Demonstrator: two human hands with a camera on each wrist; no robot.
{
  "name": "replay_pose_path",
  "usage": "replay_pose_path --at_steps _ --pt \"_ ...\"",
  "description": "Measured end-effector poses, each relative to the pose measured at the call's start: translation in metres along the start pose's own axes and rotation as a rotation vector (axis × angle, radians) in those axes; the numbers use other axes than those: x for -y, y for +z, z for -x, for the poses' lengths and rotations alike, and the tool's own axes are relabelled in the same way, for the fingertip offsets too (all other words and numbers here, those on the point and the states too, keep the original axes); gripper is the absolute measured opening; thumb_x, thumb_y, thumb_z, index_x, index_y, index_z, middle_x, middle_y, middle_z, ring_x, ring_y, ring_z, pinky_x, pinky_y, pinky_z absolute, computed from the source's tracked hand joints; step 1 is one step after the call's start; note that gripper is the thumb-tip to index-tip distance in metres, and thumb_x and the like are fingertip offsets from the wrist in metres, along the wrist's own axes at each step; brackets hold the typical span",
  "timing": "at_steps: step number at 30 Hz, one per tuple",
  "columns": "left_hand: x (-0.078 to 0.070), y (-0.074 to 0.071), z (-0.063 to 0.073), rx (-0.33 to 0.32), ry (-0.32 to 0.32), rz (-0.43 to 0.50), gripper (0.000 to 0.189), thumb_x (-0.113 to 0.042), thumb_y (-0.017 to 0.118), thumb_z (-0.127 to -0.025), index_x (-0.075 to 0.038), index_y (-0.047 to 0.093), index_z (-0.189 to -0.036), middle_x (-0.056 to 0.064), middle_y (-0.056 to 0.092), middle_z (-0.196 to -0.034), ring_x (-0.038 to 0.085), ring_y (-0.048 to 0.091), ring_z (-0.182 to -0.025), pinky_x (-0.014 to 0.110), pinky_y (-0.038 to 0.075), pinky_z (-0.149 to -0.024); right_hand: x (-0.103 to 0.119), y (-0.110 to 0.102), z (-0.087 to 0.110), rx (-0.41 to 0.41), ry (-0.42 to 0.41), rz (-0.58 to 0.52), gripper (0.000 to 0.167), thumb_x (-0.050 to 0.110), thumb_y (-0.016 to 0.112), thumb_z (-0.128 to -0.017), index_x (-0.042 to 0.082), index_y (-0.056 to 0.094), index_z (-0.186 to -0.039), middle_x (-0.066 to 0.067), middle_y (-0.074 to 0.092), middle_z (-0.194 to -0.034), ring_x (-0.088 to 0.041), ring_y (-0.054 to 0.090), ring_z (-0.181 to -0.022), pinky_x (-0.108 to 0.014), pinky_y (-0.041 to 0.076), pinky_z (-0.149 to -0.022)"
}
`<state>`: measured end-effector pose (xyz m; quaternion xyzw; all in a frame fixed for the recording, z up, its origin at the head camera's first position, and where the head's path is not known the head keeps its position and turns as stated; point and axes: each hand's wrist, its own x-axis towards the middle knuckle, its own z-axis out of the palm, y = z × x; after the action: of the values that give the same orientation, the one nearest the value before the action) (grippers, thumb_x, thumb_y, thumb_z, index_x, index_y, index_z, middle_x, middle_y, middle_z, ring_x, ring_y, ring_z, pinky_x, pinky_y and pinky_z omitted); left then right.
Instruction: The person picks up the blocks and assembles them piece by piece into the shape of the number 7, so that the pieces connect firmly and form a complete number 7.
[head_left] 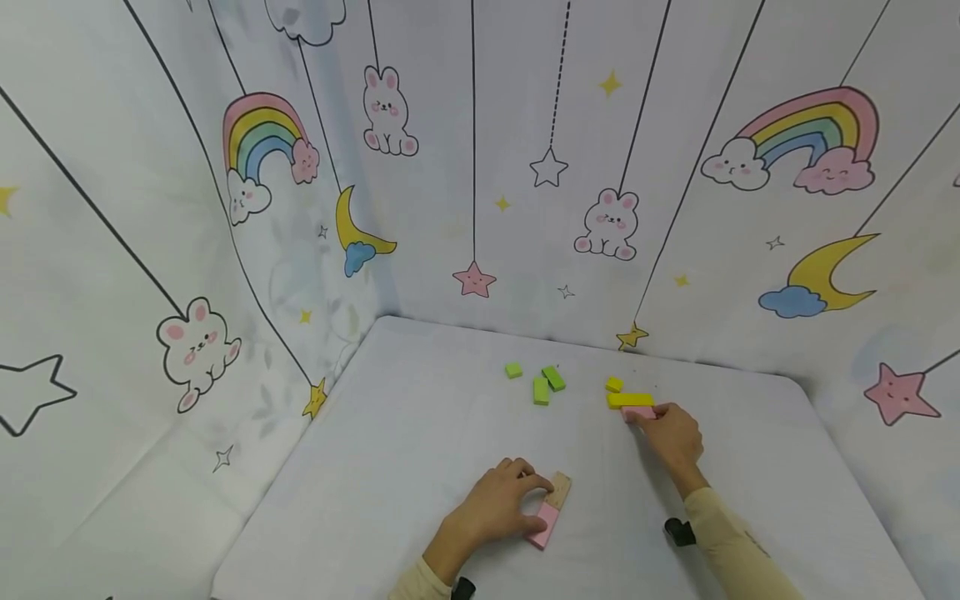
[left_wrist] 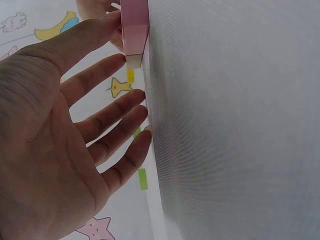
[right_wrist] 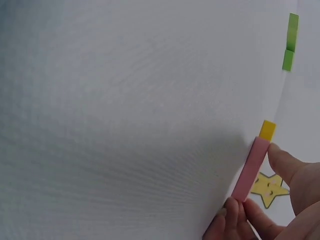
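Observation:
My right hand [head_left: 673, 437] pinches a pink block [right_wrist: 251, 168] end to end, thumb at one end and fingertips at the other. That block lies along the near side of a long yellow block [head_left: 632, 400]. Nearer me, a second pink block [head_left: 545, 525] and a plain wooden block [head_left: 558, 490] lie end to end in a slanted row. My left hand [head_left: 497, 502] rests beside this row, its thumb touching the pink block and its index fingertip at the wooden one. In the left wrist view its other fingers are spread and nearly straight.
A small yellow block [head_left: 614, 384] sits just behind the long yellow one. Several green blocks [head_left: 541, 391] lie farther left on the white table [head_left: 375, 450]. Patterned cloth walls [head_left: 427, 225] rise behind the table and at its sides.

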<state>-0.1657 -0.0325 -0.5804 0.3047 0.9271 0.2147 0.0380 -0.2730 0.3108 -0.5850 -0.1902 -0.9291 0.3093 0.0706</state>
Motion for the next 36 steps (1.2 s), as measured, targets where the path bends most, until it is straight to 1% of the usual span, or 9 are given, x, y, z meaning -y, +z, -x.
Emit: replay_pose_path --at_steps 8,11,15,18,24,28,33,36 --pt "-0.0024 -0.0034 0.0007 0.001 -0.002 -0.001 0.049 -0.047 0.084 -0.086 -0.035 0.070 -0.131 -0.008 0.059 -0.124 0.012 0.053 -0.117 0.033 0.049 -0.092 0.0015 -0.0010 0.0016 0.015 -0.036 0.001 0.067 0.047 0.080 -0.090 -0.008 0.066 -0.127 -0.029 0.069 -0.121 -0.035 0.066 -0.090 -0.034 0.048 -0.061" --pt "-0.0020 -0.0035 0.0006 -0.001 -0.001 0.000 0.049 -0.047 0.084 -0.086 -0.036 0.070 -0.131 -0.008 0.059 -0.124 0.012 0.053 -0.117 0.033 0.049 -0.092 0.0022 -0.0022 0.0022 0.030 -0.056 0.008 0.066 0.045 0.078 -0.092 -0.009 0.066 -0.128 -0.030 0.067 -0.124 -0.038 0.066 -0.095 -0.038 0.051 -0.064" --pt "-0.0013 -0.0033 0.0002 -0.009 0.003 0.002 0.049 -0.048 0.085 -0.085 -0.035 0.070 -0.131 -0.007 0.059 -0.125 0.012 0.053 -0.117 0.033 0.049 -0.093 0.0062 -0.0054 0.0042 0.058 -0.083 0.010 0.061 0.040 0.077 -0.094 -0.007 0.066 -0.131 -0.031 0.065 -0.129 -0.044 0.065 -0.106 -0.046 0.054 -0.074" --pt "-0.0012 -0.0031 0.0003 -0.014 0.007 0.003 0.050 -0.047 0.085 -0.085 -0.035 0.070 -0.131 -0.007 0.059 -0.124 0.012 0.053 -0.116 0.033 0.049 -0.093 0.0091 -0.0071 0.0055 0.075 -0.085 0.019 0.060 0.039 0.077 -0.093 -0.005 0.067 -0.133 -0.031 0.064 -0.133 -0.046 0.063 -0.113 -0.049 0.054 -0.078" --pt "-0.0018 -0.0023 0.0012 -0.013 0.009 -0.001 0.049 -0.048 0.084 -0.085 -0.035 0.070 -0.131 -0.007 0.059 -0.124 0.013 0.053 -0.117 0.033 0.049 -0.093 0.0068 -0.0063 0.0050 0.082 -0.099 0.054 0.062 0.041 0.081 -0.090 -0.002 0.068 -0.133 -0.031 0.062 -0.136 -0.050 0.060 -0.119 -0.051 0.052 -0.079" --pt "-0.0023 -0.0023 0.0015 -0.009 0.001 0.003 0.049 -0.047 0.084 -0.085 -0.035 0.070 -0.131 -0.008 0.059 -0.125 0.012 0.053 -0.117 0.033 0.049 -0.092 0.0048 -0.0045 0.0049 0.092 -0.118 0.049 0.063 0.042 0.082 -0.088 -0.001 0.069 -0.132 -0.032 0.061 -0.135 -0.049 0.060 -0.118 -0.051 0.052 -0.078" --pt "-0.0027 -0.0023 0.0011 -0.006 -0.009 0.007 0.049 -0.047 0.085 -0.085 -0.035 0.070 -0.130 -0.008 0.059 -0.124 0.012 0.053 -0.117 0.033 0.049 -0.092 0.0049 -0.0028 0.0064 0.126 -0.115 0.050 0.063 0.042 0.080 -0.090 -0.002 0.067 -0.134 -0.033 0.059 -0.136 -0.046 0.060 -0.113 -0.047 0.051 -0.077" --pt "-0.0033 -0.0024 0.0010 -0.006 -0.009 0.006 0.049 -0.047 0.085 -0.085 -0.035 0.070 -0.130 -0.008 0.058 -0.124 0.013 0.053 -0.117 0.033 0.049 -0.092 0.0067 -0.0025 0.0090 0.132 -0.108 0.047 0.062 0.040 0.079 -0.091 -0.002 0.067 -0.135 -0.033 0.059 -0.138 -0.045 0.060 -0.113 -0.047 0.051 -0.078"
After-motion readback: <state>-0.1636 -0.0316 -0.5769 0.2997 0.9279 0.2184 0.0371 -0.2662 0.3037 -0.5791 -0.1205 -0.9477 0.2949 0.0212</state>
